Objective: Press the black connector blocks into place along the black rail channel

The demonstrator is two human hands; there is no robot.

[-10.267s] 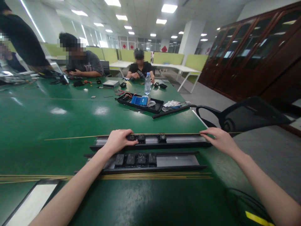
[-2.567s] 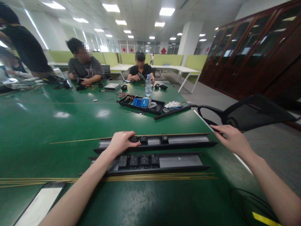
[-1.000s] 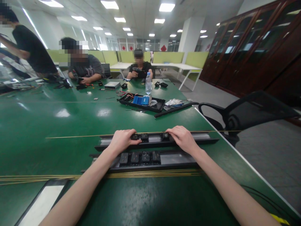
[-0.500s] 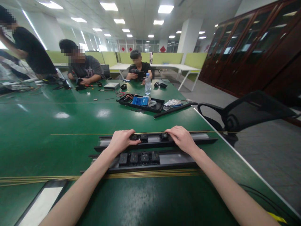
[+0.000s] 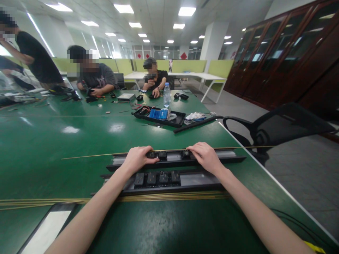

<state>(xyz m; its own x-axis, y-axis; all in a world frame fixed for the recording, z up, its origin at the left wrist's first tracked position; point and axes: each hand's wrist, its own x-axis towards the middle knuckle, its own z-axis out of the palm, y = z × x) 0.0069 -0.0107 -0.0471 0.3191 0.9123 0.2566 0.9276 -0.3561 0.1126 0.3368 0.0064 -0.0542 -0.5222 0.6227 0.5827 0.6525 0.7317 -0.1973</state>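
A thin brass-coloured rod [image 5: 87, 156] runs across the far black channel [image 5: 227, 159]. My left hand [image 5: 139, 158] pinches the rod near small black blocks [image 5: 162, 155] in that channel. Farther right, my right hand [image 5: 205, 157] pinches the same rod beside another black block [image 5: 185, 154]. Nearer to me lies a second black channel [image 5: 201, 177], holding several black blocks [image 5: 151, 179] in a row. Several more brass-coloured rods [image 5: 169, 197] lie along its near side, passing beneath my left forearm.
Beyond the channels are a black tray [image 5: 177, 121] with a blue part, a water bottle [image 5: 166, 96] and a long black strip [image 5: 196, 125]. A white-topped panel [image 5: 47, 229] lies front left. People work across the green table [image 5: 79, 141]. A chair [image 5: 286, 123] stands right.
The rod's left end has dipped slightly and its right end reaches a little farther right. Both my hands stay almost still. The person opposite has lowered a hand to the table.
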